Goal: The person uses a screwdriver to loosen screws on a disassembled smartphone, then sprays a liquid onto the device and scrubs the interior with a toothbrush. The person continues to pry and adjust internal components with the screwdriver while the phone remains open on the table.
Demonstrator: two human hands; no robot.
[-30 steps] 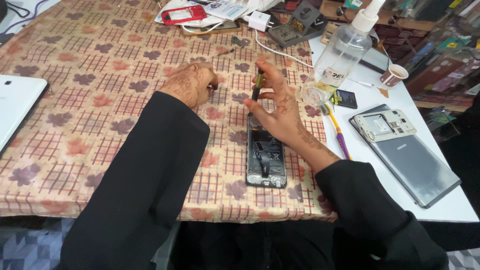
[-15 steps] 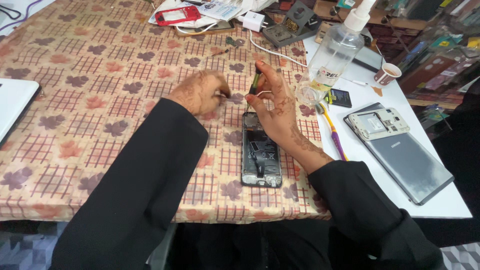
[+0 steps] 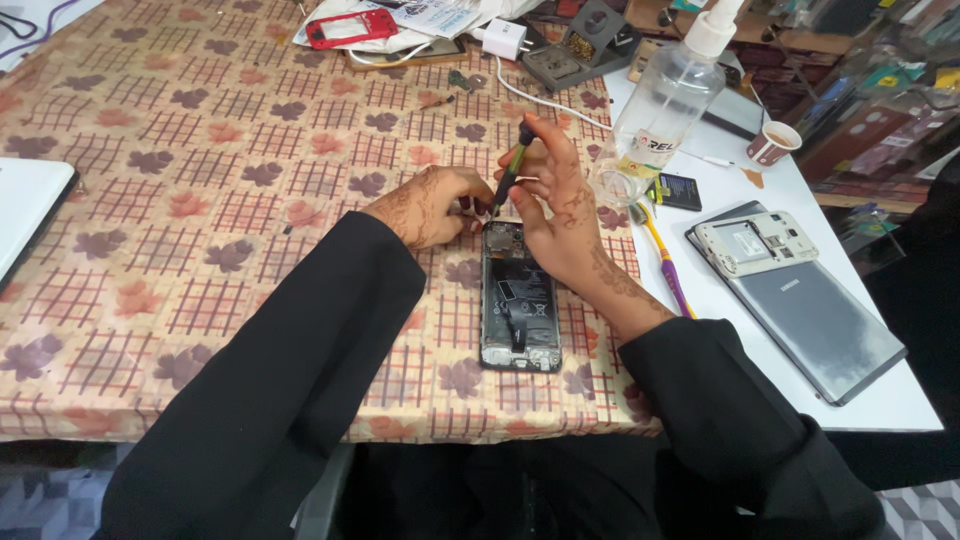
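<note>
Pinched in the right hand (image 3: 553, 200): a screwdriver (image 3: 510, 170), tip down at the top edge of the opened phone (image 3: 519, 298) mid-frame; left hand (image 3: 430, 205) curled shut beside it, steadying – best kept upright, pressed lightly; spray bottle (image 3: 665, 105) upper right.

A clear plastic pump bottle (image 3: 662, 118) stands at the table's far right and carries a pale label (image 3: 640, 150) low on its front. Beside its base lies a small black rectangular pack (image 3: 680, 191) with a light sticker. Further back, a white printed leaflet (image 3: 425, 15) lies near a red phone frame (image 3: 351, 27).
</note>
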